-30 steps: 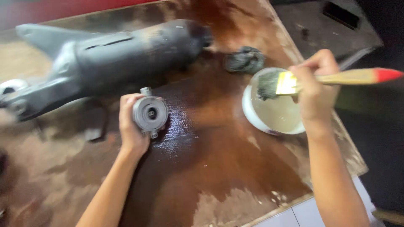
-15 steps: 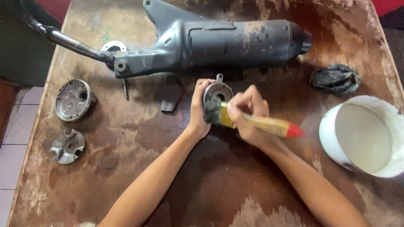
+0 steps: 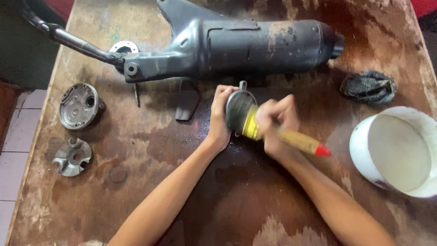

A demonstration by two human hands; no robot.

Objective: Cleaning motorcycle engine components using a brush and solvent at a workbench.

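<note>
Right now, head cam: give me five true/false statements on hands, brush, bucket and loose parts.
1. The left hand holds a round metal part. True.
2. The right hand holds a screwdriver. False: it holds a paintbrush with a wooden, red-tipped handle.
3. The white bucket stands at the table's left edge. False: right edge.
4. Two loose metal parts lie on the left. True.
5. The dark rag lies inside the bucket. False: on the table, beside the exhaust muffler.

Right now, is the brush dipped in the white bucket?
No. The right hand holds the brush against the round metal part in the left hand, apart from the white bucket.
</note>
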